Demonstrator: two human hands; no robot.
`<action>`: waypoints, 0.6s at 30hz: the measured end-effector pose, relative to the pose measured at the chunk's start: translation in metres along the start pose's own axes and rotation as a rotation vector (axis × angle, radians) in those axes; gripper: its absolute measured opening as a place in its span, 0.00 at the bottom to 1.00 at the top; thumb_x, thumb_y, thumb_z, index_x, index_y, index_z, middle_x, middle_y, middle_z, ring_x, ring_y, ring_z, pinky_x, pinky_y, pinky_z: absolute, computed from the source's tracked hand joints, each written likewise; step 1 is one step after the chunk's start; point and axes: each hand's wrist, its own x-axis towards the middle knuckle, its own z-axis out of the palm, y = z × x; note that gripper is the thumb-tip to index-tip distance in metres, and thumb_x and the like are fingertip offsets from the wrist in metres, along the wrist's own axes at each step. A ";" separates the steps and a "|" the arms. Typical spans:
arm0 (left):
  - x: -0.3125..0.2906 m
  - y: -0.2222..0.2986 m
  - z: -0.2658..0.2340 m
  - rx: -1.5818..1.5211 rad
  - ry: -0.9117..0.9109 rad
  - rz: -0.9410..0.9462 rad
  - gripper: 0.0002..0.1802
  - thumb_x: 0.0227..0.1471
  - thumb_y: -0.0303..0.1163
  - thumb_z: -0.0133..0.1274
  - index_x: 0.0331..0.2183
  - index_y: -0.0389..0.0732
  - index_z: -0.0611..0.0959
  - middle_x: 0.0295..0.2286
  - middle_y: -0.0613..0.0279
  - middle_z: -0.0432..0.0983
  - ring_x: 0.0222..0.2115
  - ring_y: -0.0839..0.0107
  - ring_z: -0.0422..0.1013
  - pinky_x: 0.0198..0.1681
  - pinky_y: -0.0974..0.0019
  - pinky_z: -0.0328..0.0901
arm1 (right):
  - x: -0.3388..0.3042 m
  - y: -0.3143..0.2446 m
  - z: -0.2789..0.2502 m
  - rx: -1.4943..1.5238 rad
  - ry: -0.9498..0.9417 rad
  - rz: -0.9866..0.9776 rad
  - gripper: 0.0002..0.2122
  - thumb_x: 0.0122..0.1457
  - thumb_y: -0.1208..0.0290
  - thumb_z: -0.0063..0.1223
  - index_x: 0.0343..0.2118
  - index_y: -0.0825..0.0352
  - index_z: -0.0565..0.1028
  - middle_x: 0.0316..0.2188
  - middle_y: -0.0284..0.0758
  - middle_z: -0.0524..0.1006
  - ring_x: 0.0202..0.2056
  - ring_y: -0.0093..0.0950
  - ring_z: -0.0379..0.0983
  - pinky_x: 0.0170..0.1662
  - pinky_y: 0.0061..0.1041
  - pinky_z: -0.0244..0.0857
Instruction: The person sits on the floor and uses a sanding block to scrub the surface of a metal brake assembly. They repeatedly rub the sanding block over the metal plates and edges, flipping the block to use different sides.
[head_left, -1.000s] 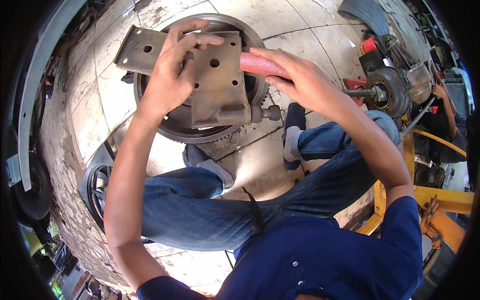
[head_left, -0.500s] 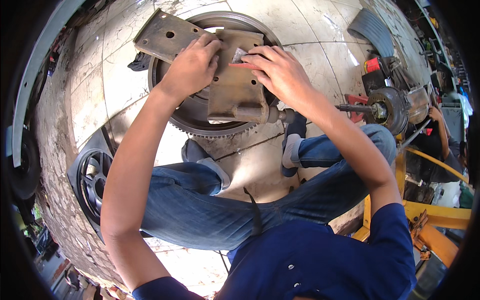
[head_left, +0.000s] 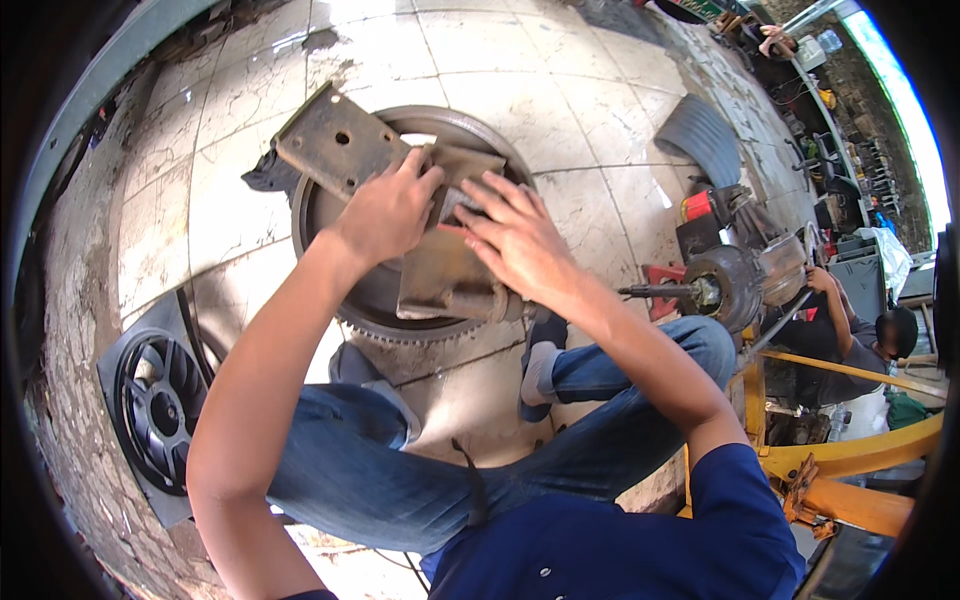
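A rusty metal bracket (head_left: 440, 272) with bolt holes in its plates lies across a round toothed flywheel (head_left: 308, 222) on the floor in front of me. My left hand (head_left: 392, 208) is closed with bent fingers on the bracket's middle, beside its upper-left plate (head_left: 335, 138). My right hand (head_left: 515, 238) presses a small folded sheet (head_left: 452, 204), grey with a red underside, that looks like sandpaper, against the bracket. Its fingers are spread over the sheet and partly cover it. A cylindrical part (head_left: 475, 303) runs along the bracket's near edge.
A black fan in a frame (head_left: 160, 400) leans at the left. To the right are a mechanical assembly with a shaft (head_left: 720, 290), a curved grey ribbed sheet (head_left: 705, 140) and a yellow metal frame (head_left: 860, 450). Another person (head_left: 850, 345) works at the far right.
The whole view has shifted, with the bracket and flywheel now lower in it. My right hand has moved nearer my left with the sheet, its fingers more spread. My left hand stays on the bracket.
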 end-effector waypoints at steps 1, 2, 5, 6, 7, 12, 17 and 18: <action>-0.002 0.003 -0.003 -0.009 -0.027 -0.029 0.21 0.51 0.23 0.54 0.49 0.35 0.74 0.49 0.38 0.68 0.41 0.39 0.74 0.45 0.47 0.71 | 0.001 -0.001 -0.007 0.032 -0.024 0.003 0.17 0.63 0.64 0.56 0.53 0.62 0.78 0.64 0.38 0.66 0.67 0.40 0.53 0.66 0.54 0.51; -0.003 0.003 -0.004 -0.014 -0.011 -0.015 0.22 0.51 0.22 0.53 0.50 0.36 0.74 0.49 0.38 0.68 0.42 0.40 0.74 0.45 0.47 0.71 | 0.004 0.001 -0.010 0.017 -0.012 0.021 0.17 0.63 0.64 0.56 0.53 0.62 0.79 0.64 0.38 0.66 0.67 0.40 0.54 0.67 0.52 0.50; -0.002 -0.003 -0.001 0.005 -0.017 0.007 0.24 0.49 0.22 0.54 0.51 0.35 0.75 0.52 0.39 0.68 0.47 0.44 0.74 0.48 0.50 0.72 | 0.010 -0.004 -0.010 -0.020 0.003 0.077 0.17 0.63 0.66 0.55 0.53 0.63 0.79 0.64 0.38 0.66 0.67 0.40 0.54 0.67 0.50 0.50; -0.001 -0.003 0.001 0.000 -0.008 -0.008 0.25 0.49 0.21 0.53 0.51 0.35 0.75 0.53 0.39 0.68 0.47 0.44 0.74 0.48 0.50 0.72 | 0.009 -0.008 -0.010 -0.026 -0.023 0.066 0.17 0.63 0.66 0.55 0.53 0.63 0.79 0.64 0.38 0.66 0.67 0.40 0.54 0.67 0.50 0.50; 0.001 0.000 0.004 -0.007 -0.003 -0.020 0.25 0.49 0.21 0.53 0.52 0.36 0.75 0.53 0.39 0.67 0.47 0.43 0.74 0.48 0.50 0.72 | 0.006 -0.010 -0.008 -0.031 -0.051 0.060 0.17 0.63 0.66 0.54 0.53 0.64 0.78 0.64 0.39 0.66 0.68 0.41 0.53 0.67 0.50 0.50; -0.003 0.000 0.001 -0.049 0.009 -0.043 0.28 0.47 0.21 0.55 0.53 0.34 0.74 0.53 0.39 0.67 0.47 0.42 0.74 0.47 0.51 0.73 | 0.017 -0.016 -0.019 0.019 -0.027 0.094 0.17 0.61 0.67 0.55 0.51 0.66 0.79 0.62 0.43 0.67 0.67 0.43 0.55 0.66 0.51 0.51; -0.001 0.007 -0.004 -0.040 -0.033 -0.057 0.28 0.46 0.21 0.57 0.52 0.32 0.74 0.53 0.39 0.67 0.48 0.42 0.73 0.47 0.51 0.74 | 0.012 -0.019 -0.012 -0.010 -0.053 0.104 0.16 0.62 0.68 0.53 0.50 0.68 0.79 0.61 0.47 0.67 0.66 0.46 0.55 0.64 0.55 0.51; 0.001 0.009 -0.004 -0.040 -0.046 -0.060 0.28 0.46 0.20 0.57 0.52 0.33 0.74 0.53 0.39 0.67 0.48 0.42 0.73 0.47 0.51 0.74 | 0.013 -0.019 -0.017 0.015 -0.069 0.115 0.16 0.62 0.68 0.53 0.51 0.68 0.79 0.61 0.47 0.67 0.66 0.46 0.55 0.64 0.56 0.51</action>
